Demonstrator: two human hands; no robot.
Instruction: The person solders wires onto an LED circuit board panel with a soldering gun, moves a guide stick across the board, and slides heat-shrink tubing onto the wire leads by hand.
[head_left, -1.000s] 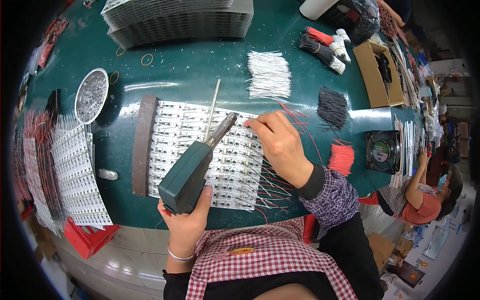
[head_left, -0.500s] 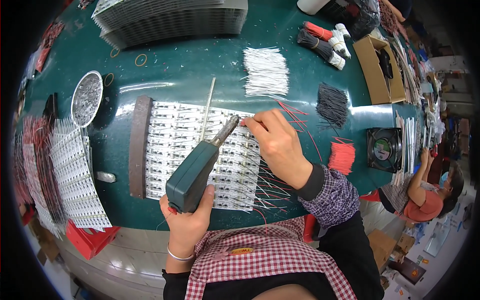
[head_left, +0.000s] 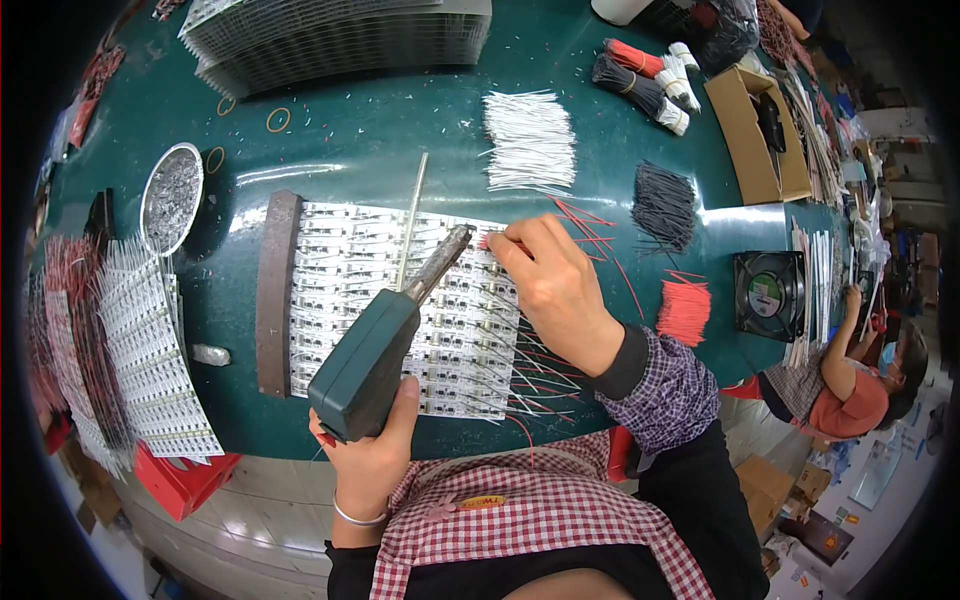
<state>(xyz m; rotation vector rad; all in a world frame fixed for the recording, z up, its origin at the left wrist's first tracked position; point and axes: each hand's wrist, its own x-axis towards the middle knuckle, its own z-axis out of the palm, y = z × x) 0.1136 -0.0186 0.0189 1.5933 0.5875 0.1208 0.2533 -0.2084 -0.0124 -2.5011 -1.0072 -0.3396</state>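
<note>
My left hand (head_left: 372,448) is wrapped round the handle of a dark green soldering gun (head_left: 362,352), whose metal tip reaches up and right over a white circuit board panel (head_left: 340,300). The panel carries rows of small dark components, with several wires sticking out along its right side. At the panel's upper right, my right hand (head_left: 552,285) pinches a red wire (head_left: 484,241) close to the gun's tip; most of that wire is hidden by the fingers. A thin pale rod (head_left: 414,215) stands out beside the gun's tip. Along the panel's left edge lies a brown bar (head_left: 277,300).
Piles of white wires (head_left: 530,140), black wires (head_left: 663,205) and red wires (head_left: 684,310) lie to the right, near a small fan (head_left: 768,297) and a cardboard box (head_left: 735,140). A bowl of grey scraps (head_left: 172,195) and wired panels (head_left: 150,350) are at left. Another person (head_left: 850,385) works at far right.
The soldering gun's body and my left hand have shifted slightly left and down, and its tip has moved slightly up and left. My right hand stays almost still.
</note>
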